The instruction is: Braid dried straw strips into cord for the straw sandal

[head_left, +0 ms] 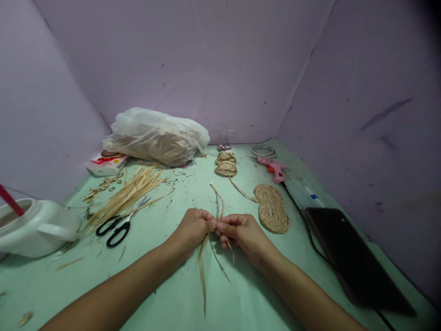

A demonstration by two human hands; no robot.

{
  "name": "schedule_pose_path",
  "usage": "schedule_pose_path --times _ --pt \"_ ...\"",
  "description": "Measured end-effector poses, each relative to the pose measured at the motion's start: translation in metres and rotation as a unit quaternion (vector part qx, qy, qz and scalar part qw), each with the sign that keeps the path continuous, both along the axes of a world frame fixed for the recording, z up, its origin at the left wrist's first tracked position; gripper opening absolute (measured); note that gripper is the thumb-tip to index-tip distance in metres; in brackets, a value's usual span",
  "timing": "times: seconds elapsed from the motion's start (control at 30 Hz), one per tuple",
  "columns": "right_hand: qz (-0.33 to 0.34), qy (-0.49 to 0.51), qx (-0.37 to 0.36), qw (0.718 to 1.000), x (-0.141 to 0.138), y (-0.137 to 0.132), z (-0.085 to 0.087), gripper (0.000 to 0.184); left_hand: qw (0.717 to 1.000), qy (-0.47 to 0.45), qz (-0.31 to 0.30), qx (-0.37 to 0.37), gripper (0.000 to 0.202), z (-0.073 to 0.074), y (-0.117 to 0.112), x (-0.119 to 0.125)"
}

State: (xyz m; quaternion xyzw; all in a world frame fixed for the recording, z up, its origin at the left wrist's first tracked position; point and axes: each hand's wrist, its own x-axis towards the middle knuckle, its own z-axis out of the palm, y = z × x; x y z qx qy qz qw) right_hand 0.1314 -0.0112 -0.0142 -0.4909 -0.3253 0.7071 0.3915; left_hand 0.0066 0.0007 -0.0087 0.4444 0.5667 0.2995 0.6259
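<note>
Head view, and both hands meet at the middle of the table (186, 197), so call that the centre of the clock, with twelve at the far wall (193, 64). Left hand (195, 227): thumb and fingertips pinched on a thin cord (221, 202). Right hand (243, 231): pinching it too, thumb tip right beside the other, fingers curled underneath. So it's a grasp on both sides, and the cord sits between them! Its twisted length bends away toward twelve, ending in a pale tip; loose strands (203, 273) fan out below the fingers, toward six.

Round the dial now. At twelve, beyond the tip, small woven pieces (226, 169), with beads (225, 146) behind them. Between one and two, a pink glue gun (271, 167), a pale coil (263, 151) just behind it. Between two and three, near the right hand, a flat woven sole (273, 210), a braided tail running from it to the small pieces. Just past three, a dark phone (354, 257) lying over a black cable (308, 230).

Over to nine: scissors (119, 230), handles apart, and farther out a white pot (39, 230) with a red stick (12, 201) in it. Straw strips (136, 188) spread near ten, a small pack (108, 164) beyond, and at eleven slumps a white plastic bag (155, 133).
</note>
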Motion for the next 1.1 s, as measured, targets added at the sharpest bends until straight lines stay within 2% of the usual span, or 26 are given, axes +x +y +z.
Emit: schedule_pose_path --times 0.17,0.3,0.4,0.53,0.67,0.83,0.9,0.93,0.97,1.0,1.03,1.1 --pt "0.014 -0.069 -0.006 0.997 -0.001 0.000 0.000 0.016 0.996 0.061 -0.023 0.059 0.004 -0.005 0.001 -0.002" --pt "0.004 -0.101 0.032 0.994 -0.001 0.000 -0.006 0.015 0.989 0.094 -0.040 0.108 0.007 -0.007 0.003 -0.004" --pt "-0.022 -0.105 0.052 0.993 -0.003 0.001 -0.009 0.011 0.968 0.158 -0.076 0.178 0.011 -0.004 0.003 -0.008" --pt "-0.046 -0.102 0.053 0.992 -0.005 0.000 -0.010 0.008 0.893 0.347 -0.083 0.274 0.017 0.005 -0.006 -0.010" --pt "-0.058 -0.089 0.038 0.994 -0.005 -0.001 -0.007 0.007 0.801 0.465 -0.129 0.355 0.021 0.015 -0.024 -0.005" --pt "-0.068 -0.068 0.034 0.995 -0.004 -0.002 -0.006 0.007 0.663 0.535 -0.214 0.479 0.024 0.010 -0.042 0.002" --pt "-0.072 -0.059 0.034 0.995 -0.004 -0.002 -0.007 0.008 0.624 0.534 -0.250 0.513 0.027 0.006 -0.046 0.004" --pt "-0.073 -0.059 0.037 0.995 -0.004 -0.002 -0.007 0.009 0.614 0.527 -0.270 0.522 0.028 0.005 -0.047 0.004" --pt "-0.074 -0.060 0.042 0.995 -0.004 -0.002 -0.007 0.009 0.614 0.518 -0.288 0.521 0.028 0.005 -0.048 0.005" --pt "-0.073 -0.061 0.046 0.994 -0.003 -0.001 -0.007 0.010 0.629 0.505 -0.300 0.510 0.027 0.007 -0.049 0.005" --pt "-0.071 -0.062 0.048 0.994 -0.003 -0.001 -0.007 0.010 0.658 0.486 -0.303 0.489 0.025 0.010 -0.049 0.005" --pt "-0.067 -0.058 0.043 0.995 -0.002 -0.001 -0.007 0.010 0.750 0.428 -0.264 0.429 0.021 0.019 -0.044 0.004"
